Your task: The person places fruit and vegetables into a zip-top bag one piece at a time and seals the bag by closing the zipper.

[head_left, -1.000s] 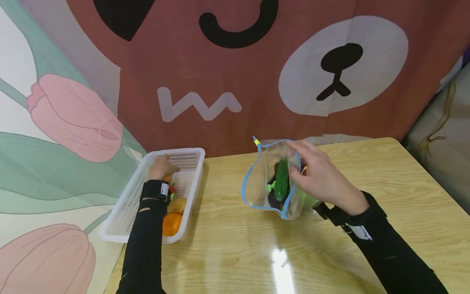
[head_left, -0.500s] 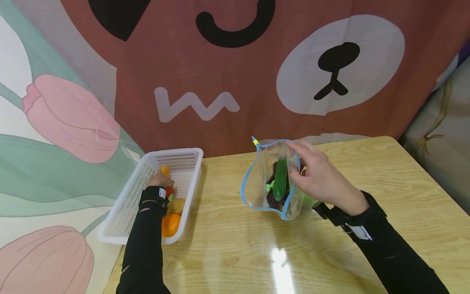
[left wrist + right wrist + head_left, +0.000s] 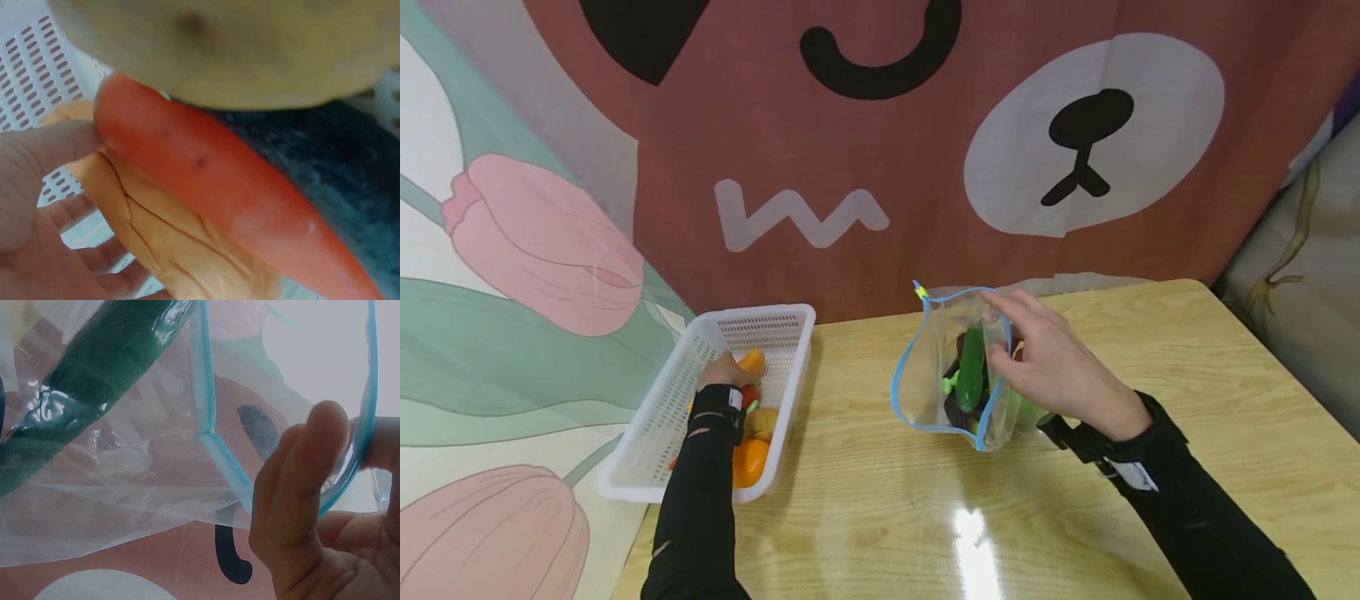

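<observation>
In the white basket (image 3: 793,400), my left hand (image 3: 721,371) holds an orange-yellow creased piece (image 3: 181,231). The left wrist view shows the thumb over it and curled fingers behind. The thumb tip meets the blunt end of a carrot (image 3: 206,169) that lies across the piece. A brown-yellow, potato-like thing (image 3: 231,50) and a dark thing (image 3: 312,150) are close by. My right hand (image 3: 1048,354) pinches the blue rim of a clear zip bag (image 3: 925,367), keeping its mouth spread. Inside the bag are a cucumber (image 3: 972,367) and dark purple produce (image 3: 955,408).
Also in the basket are a round orange thing (image 3: 749,462) and a red thing (image 3: 750,395) with green beside it. The wooden table (image 3: 850,500) runs between basket and bag. A printed cloth (image 3: 850,275) hangs behind its far edge.
My left hand has drawn back from the basket's far end towards me. The orange-yellow piece has turned and now sticks out to the hand's right. My right hand stays on the bag rim.
</observation>
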Demonstrator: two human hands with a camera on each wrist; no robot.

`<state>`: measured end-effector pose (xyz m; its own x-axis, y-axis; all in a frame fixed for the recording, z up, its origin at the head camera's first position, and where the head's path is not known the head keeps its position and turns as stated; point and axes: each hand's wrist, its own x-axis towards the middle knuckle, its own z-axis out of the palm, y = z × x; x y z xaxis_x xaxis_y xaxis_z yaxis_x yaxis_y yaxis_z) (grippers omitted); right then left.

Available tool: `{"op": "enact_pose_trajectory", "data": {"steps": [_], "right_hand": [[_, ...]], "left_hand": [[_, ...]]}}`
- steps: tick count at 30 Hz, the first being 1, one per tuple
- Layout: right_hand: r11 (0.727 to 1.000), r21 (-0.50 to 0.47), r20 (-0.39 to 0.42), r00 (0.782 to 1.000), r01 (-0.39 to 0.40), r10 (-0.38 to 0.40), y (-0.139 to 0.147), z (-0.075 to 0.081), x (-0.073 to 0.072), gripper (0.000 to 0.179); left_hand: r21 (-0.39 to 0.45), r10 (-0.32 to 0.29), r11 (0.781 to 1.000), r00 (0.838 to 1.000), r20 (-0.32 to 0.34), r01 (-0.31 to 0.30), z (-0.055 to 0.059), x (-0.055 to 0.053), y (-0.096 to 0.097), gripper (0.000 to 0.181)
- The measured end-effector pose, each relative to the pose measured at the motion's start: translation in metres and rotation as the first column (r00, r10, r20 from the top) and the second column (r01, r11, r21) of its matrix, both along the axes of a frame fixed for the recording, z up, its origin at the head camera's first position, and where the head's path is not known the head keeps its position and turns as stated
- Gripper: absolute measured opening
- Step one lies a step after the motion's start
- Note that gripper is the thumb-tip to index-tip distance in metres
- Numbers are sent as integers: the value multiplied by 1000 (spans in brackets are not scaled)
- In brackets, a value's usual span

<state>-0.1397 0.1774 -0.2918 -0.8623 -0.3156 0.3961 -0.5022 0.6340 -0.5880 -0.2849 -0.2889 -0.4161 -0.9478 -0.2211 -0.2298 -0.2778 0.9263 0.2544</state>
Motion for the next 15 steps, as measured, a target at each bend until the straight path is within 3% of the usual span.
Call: {"op": "enact_pose_trajectory", "data": {"steps": [6, 11, 15], "right_hand": [[1000, 1, -12, 1000, -2, 2, 1, -3, 0, 56], [1000, 2, -5, 1000, -1, 1, 3, -4, 1, 56], [1000, 0, -3, 1000, 7, -7, 4, -3, 1, 56]], "left_hand": [[95, 34, 995, 999, -11, -33, -10, -4, -2, 50], [52, 7, 999, 1000, 12, -7, -16, -7, -5, 50], [21, -20, 1000, 999, 36, 19, -15, -8, -5, 44]]}}
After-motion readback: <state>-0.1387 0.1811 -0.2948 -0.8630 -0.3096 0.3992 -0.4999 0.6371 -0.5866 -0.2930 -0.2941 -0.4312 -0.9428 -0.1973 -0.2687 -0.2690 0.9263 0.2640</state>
